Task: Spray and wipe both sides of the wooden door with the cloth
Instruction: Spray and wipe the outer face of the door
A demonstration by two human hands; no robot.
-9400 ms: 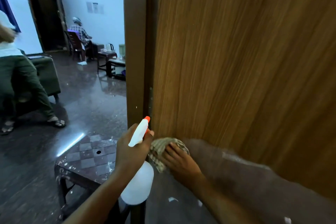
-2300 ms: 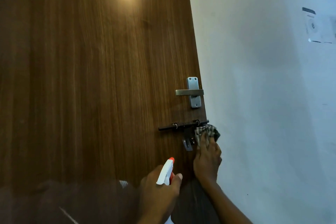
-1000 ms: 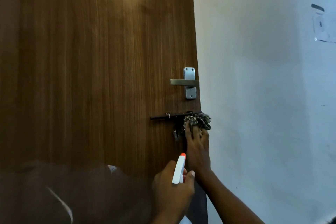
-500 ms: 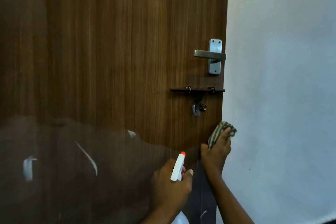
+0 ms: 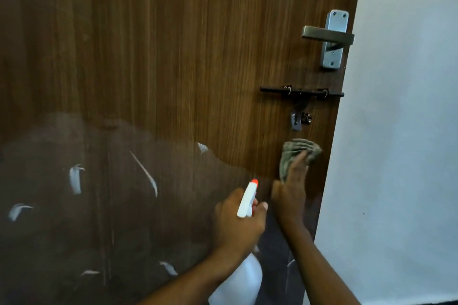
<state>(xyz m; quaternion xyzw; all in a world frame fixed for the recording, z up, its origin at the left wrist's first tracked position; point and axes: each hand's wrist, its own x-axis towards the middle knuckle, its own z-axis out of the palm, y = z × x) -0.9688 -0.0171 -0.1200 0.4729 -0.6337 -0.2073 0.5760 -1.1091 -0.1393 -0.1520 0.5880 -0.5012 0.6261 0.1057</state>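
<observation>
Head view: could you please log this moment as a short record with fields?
door: dark wood, lower part hazy with white streaks
left hand: grips spray bottle, orange tip up
right hand: presses cloth on the door, below the sliding bolt
hardware: lever handle above the bolt, near the door's right edge
beside door: pale wall

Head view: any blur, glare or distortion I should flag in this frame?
Head view: cloth is motion-smeared; lever handle and sliding bolt read fairly sharp. Head view: door is dim, no hot glare; its lower left looks hazy grey with white streaks. Head view: wide-angle lens leans the door's edge; wall evenly lit.
</observation>
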